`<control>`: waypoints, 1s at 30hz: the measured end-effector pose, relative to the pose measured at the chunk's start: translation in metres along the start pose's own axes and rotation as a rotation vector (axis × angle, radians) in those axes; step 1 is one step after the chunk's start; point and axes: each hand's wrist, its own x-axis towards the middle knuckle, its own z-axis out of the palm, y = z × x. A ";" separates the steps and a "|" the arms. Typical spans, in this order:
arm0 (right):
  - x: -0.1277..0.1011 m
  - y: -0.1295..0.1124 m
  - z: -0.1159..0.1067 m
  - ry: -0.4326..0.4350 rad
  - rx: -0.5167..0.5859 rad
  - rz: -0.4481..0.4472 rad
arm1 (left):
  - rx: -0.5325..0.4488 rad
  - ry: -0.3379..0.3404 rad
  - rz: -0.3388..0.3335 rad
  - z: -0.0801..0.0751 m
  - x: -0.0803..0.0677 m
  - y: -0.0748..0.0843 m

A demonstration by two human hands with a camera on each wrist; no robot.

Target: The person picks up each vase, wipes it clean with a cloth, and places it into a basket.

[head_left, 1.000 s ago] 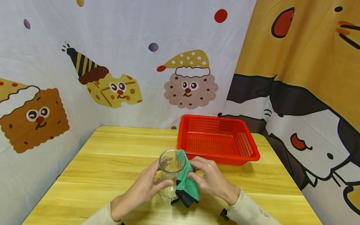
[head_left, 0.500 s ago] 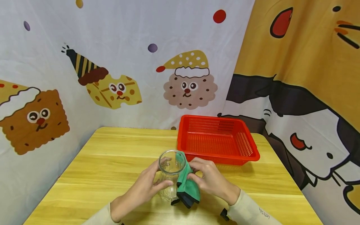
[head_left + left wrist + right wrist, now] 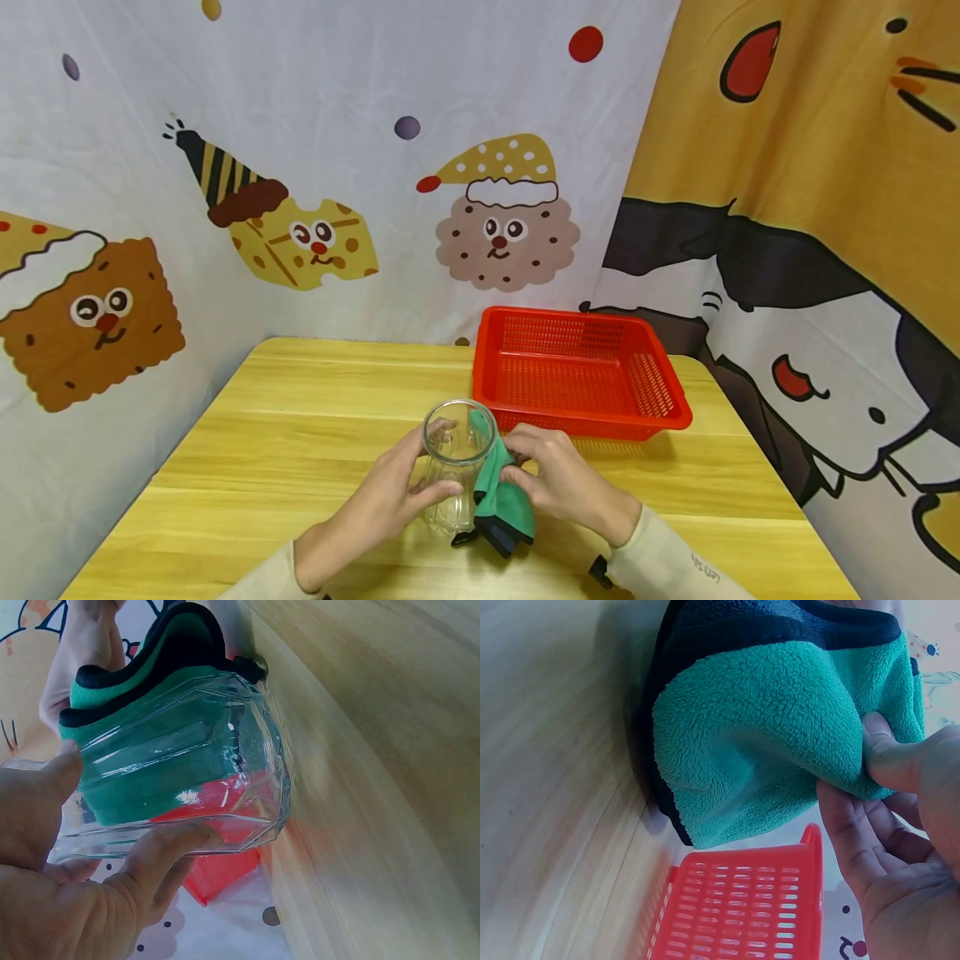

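A clear glass jar (image 3: 452,475) with an open round mouth and faceted sides stands upright near the front of the table. My left hand (image 3: 390,487) grips it from the left, thumb on the near side and fingers round the far side. Against the jar's right side lies a green cloth (image 3: 510,500) with black edging and a dark blue underside. My right hand (image 3: 558,471) pinches this cloth between thumb and fingers. Through the glass in the left wrist view, the green cloth (image 3: 150,761) shows along the jar's wall. Fluffy pile covers the cloth (image 3: 757,727) in the right wrist view.
Behind the right hand, a red plastic basket (image 3: 577,375) with perforated walls sits at the back right of the wooden table (image 3: 315,417). Printed curtains (image 3: 337,108) hang close behind the table and along its sides.
The cloth has slid slightly down along the jar's right side, its top corner now lower behind the rim. The left hand and jar stay in place.
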 end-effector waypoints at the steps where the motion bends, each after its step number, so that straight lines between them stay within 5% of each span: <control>1: 0.000 0.000 0.000 0.000 -0.003 -0.002 | 0.000 0.000 -0.001 0.000 0.000 0.000; 30: -0.004 0.006 0.005 -0.055 0.003 0.045 | 0.002 -0.006 -0.021 0.001 0.000 -0.001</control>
